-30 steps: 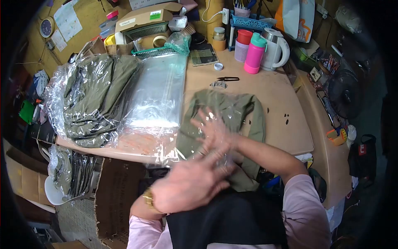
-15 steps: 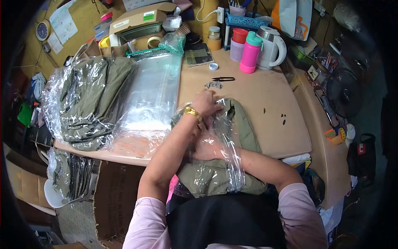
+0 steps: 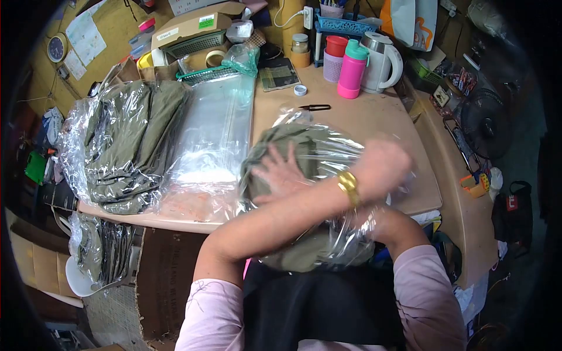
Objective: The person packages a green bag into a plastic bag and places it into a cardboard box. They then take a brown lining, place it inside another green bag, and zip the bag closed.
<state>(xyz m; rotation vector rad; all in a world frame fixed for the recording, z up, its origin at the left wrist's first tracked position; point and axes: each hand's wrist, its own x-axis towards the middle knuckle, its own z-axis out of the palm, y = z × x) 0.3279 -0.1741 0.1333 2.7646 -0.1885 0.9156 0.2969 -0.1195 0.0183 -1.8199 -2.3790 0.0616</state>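
An olive-green garment [image 3: 304, 146] in a clear plastic bag [image 3: 342, 149] lies on the table before me, its lower part hanging over the front edge. My right hand [image 3: 281, 175] rests on its left part with fingers spread; plastic covers part of that forearm. My left hand [image 3: 386, 169], on the arm with the gold watch [image 3: 348, 188], crosses over my right arm to the right side of the bag. Its fingers are smeared by motion, and whether they hold the plastic is unclear.
Bagged olive garments [image 3: 134, 140] and flat clear bags [image 3: 213, 134] lie on the left. Black snips [image 3: 316, 107] and a tape roll [image 3: 300, 90] are beyond the bag. A pink bottle [image 3: 352, 70] and a kettle [image 3: 380, 61] stand at the back.
My left hand has swept from the upper middle of the garment to the right across my right arm. My right hand has moved up and left and spread its fingers. Plastic now covers more garment.
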